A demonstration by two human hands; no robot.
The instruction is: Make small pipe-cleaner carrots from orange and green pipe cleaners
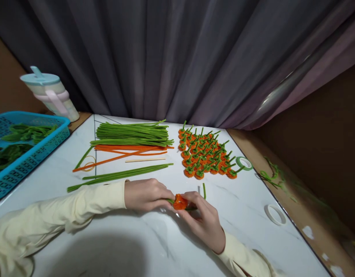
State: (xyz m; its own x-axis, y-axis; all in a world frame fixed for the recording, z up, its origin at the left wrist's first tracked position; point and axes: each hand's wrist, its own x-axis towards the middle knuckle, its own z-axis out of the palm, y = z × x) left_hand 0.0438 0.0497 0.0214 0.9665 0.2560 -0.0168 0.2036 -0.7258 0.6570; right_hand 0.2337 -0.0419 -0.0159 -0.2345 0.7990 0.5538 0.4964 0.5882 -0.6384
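Observation:
Between my hands is a small, rounded orange pipe-cleaner piece (180,202) with bits of green pipe cleaner at its sides. My left hand (150,195) is closed, its fingertips pinching the green end on the left. From the other side, my right hand (204,219) grips the orange part between thumb and fingers. A short green pipe-cleaner offcut (204,191) lies just beyond my right hand. Past my left forearm are a few long green pipe cleaners (119,177). Farther back, several finished orange pieces (206,152) with green tops and upright stems sit in rows.
A thick bundle of green pipe cleaners (131,134) lies at the back, with orange ones (131,152) and a thin wooden stick (145,160) before it. At right are green tape (244,163) and a white ring (275,214). A blue basket (30,163) and tumbler (54,94) stand left.

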